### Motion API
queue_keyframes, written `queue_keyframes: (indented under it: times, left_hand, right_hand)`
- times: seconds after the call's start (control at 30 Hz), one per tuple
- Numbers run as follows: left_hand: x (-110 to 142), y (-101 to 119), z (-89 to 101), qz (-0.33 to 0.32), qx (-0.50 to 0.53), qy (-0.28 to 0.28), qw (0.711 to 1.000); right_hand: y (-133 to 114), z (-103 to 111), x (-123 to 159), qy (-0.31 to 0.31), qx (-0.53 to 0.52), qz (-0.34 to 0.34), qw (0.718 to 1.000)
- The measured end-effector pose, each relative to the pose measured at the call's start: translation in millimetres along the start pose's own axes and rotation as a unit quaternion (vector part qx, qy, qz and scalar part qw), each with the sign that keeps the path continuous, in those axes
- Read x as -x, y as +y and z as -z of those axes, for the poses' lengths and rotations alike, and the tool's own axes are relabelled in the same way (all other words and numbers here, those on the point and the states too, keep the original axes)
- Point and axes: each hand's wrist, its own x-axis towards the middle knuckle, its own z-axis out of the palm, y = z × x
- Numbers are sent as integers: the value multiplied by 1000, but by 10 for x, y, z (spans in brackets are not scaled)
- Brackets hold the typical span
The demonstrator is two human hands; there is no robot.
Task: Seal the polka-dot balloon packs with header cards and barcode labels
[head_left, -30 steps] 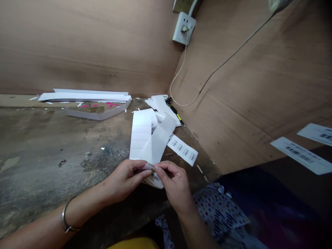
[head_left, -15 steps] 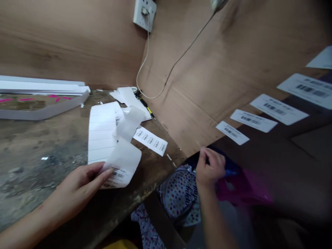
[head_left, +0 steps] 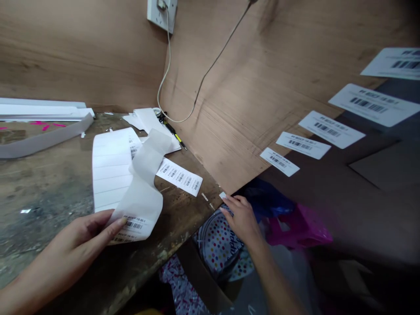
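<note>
My left hand pinches the end of a curling strip of barcode labels between thumb and fingers. The strip's pale backing twists up over a wider sheet of white blank-looking labels on the table. At the table's right edge, my right hand has its fingers reaching forward. A small white piece, apparently a label seen mostly edge-on, is at its fingertips. Between the hands a short printed label strip lies flat on the table.
Several barcode labels hang in a row along the wooden panel's edge at right. A cable runs down from a wall socket. A pen and papers lie in the corner. A polka-dot bag and pink plastic sit below.
My right hand has moved left toward the table edge; its curled fingers have extended, and a small white piece now shows at the tips. My left hand still holds the strip. The view has shifted right.
</note>
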Motion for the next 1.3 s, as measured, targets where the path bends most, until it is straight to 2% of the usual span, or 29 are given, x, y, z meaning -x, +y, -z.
queue_keyframes:
  times: [0.07,0.13,0.2,0.23,0.27,0.33,0.37,0.4,0.47,0.5,0.53,0.57,0.6,0.63,0.67,0.7,0.73,0.8,0.87,1.0,1.07,1.2,1.3]
  left_hand:
    - [0,45,-15,-11,-7,9,1000]
    - [0,97,-54,-27,-6,8,1000]
    - [3,151,-105,-44,5,-1,999]
    - [6,178,-128,-52,11,-5,999]
    - [10,202,-142,-59,18,-6,998]
    - [18,237,-137,-72,38,-5,997]
    - [23,246,-116,-76,47,-10,996]
    - [28,248,-86,-80,56,-18,995]
    - [42,236,-17,-86,69,-25,994]
    - [50,226,13,-87,74,-23,993]
    - [57,216,36,-86,82,-19,993]
    - [64,209,48,-85,94,-14,992]
    - [69,204,52,-82,110,-12,990]
    - [72,202,49,-78,125,-15,989]
    - [72,201,41,-74,138,-18,987]
    - [68,200,33,-70,149,-20,986]
    - [62,196,26,-68,154,-19,986]
    - [45,177,26,-71,147,-15,987]
    - [25,143,45,-84,131,-19,988]
    - [10,82,95,-103,113,-53,987]
    - [17,75,100,-102,86,-51,990]
    - [34,96,65,-104,40,-28,993]
    - [38,94,49,-105,40,-36,993]
  right_hand:
    - [-203,110,-27,39,-8,-42,998]
    - [-540,116,-61,70,-32,-86,993]
    - [-989,7,-104,37,-127,-126,983]
    - [-1228,-79,-128,-15,-256,-159,953]
    - [-1459,-175,-154,-57,-376,-181,907]
    - [-1834,-364,-207,-82,-551,-219,801]
    - [-1959,-447,-237,-73,-601,-237,759]
    - [-2038,-518,-270,-58,-632,-255,729]
    - [-2077,-618,-339,-58,-655,-277,701]
    - [-2053,-642,-371,-72,-651,-274,704]
    - [-2015,-648,-399,-78,-627,-264,729]
    - [-1972,-636,-421,-64,-578,-244,776]
    - [-1931,-607,-436,-26,-505,-214,836]
    - [-1899,-567,-445,31,-418,-169,892]
    - [-1880,-523,-449,87,-332,-110,933]
    - [-1875,-482,-448,121,-264,-43,956]
    - [-1884,-450,-445,122,-227,23,966]
    - [-1932,-425,-436,62,-228,123,964]
    - [-1995,-448,-427,2,-274,148,950]
    - [-2067,-511,-416,-52,-386,81,918]
    - [-2085,-517,-406,-65,-414,50,907]
    - [-2177,-527,-353,-53,-443,-12,895]
    - [-2216,-560,-344,-32,-454,-75,887]
